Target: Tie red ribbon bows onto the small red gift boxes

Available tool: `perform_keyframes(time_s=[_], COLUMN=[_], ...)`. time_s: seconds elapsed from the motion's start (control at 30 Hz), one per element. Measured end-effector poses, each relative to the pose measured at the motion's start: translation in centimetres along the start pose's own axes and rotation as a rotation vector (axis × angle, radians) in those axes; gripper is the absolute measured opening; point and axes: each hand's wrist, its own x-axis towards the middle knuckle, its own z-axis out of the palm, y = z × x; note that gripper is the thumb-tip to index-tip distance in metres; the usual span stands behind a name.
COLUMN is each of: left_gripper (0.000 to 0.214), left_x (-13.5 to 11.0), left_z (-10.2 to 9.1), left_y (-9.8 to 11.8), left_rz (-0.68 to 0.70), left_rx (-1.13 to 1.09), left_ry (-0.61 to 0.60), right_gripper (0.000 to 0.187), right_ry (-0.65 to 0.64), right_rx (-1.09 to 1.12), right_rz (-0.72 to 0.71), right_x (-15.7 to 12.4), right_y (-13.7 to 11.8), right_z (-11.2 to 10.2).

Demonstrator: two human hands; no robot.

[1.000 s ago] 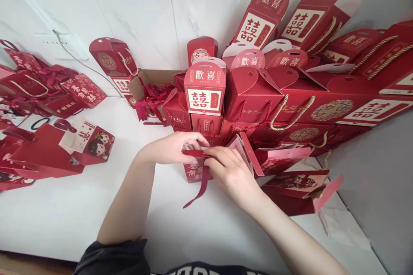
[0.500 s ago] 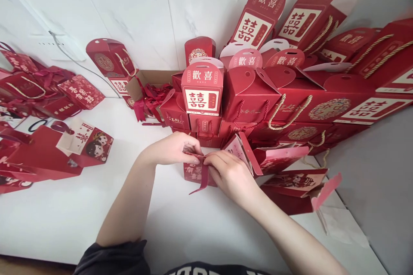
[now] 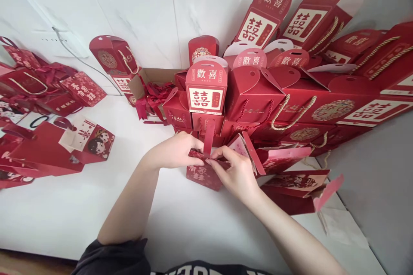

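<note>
A small red gift box point(image 3: 202, 177) with pale lettering stands on the white table between my hands. A dark red ribbon point(image 3: 209, 138) rises from the middle of its top. My left hand point(image 3: 177, 150) is closed on the box's top edge from the left, thumb in front and fingers behind. From the right, my right hand point(image 3: 235, 168) pinches at the ribbon's base, thumb and forefinger pressed together at the box top. Its fingertips partly cover that spot, so how the ribbon is threaded or knotted cannot be made out.
Behind stands an open cardboard box point(image 3: 137, 88) holding red ribbons point(image 3: 156, 96). Stacked red gift boxes point(image 3: 254, 92) with cord handles fill the back right. Opened boxes point(image 3: 293, 180) lie right of my right hand. More red boxes point(image 3: 41, 148) sit at the left, on the white table point(image 3: 129, 197).
The ribbon's loose end hung down the box front and now stands up behind the top. My right hand has shifted slightly, its thumb and forefinger now pinching at the ribbon's base.
</note>
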Motion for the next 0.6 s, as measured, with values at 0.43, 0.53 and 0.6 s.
perform_keyframes(time_s=[0.43, 0.53, 0.6], left_gripper=[0.018, 0.019, 0.021], left_x=[0.5, 1.1, 1.4], left_z=[0.2, 0.9, 1.3], left_y=[0.1, 0.1, 0.1], left_rz=[0.196, 0.284, 0.337], left_rx=[-0.541, -0.615, -0.636], left_ry=[-0.082, -0.138, -0.169], right_gripper=[0.047, 0.046, 0.037], right_ry=[0.118, 0.163, 0.196], right_rx=[-0.002, -0.087, -0.104], right_rz=[-0.190, -0.182, -0.194], right_x=[-0.3, -0.1, 0.1], right_y=[-3.1, -3.4, -3.4], right_z=[-5.2, -5.6, -5.6])
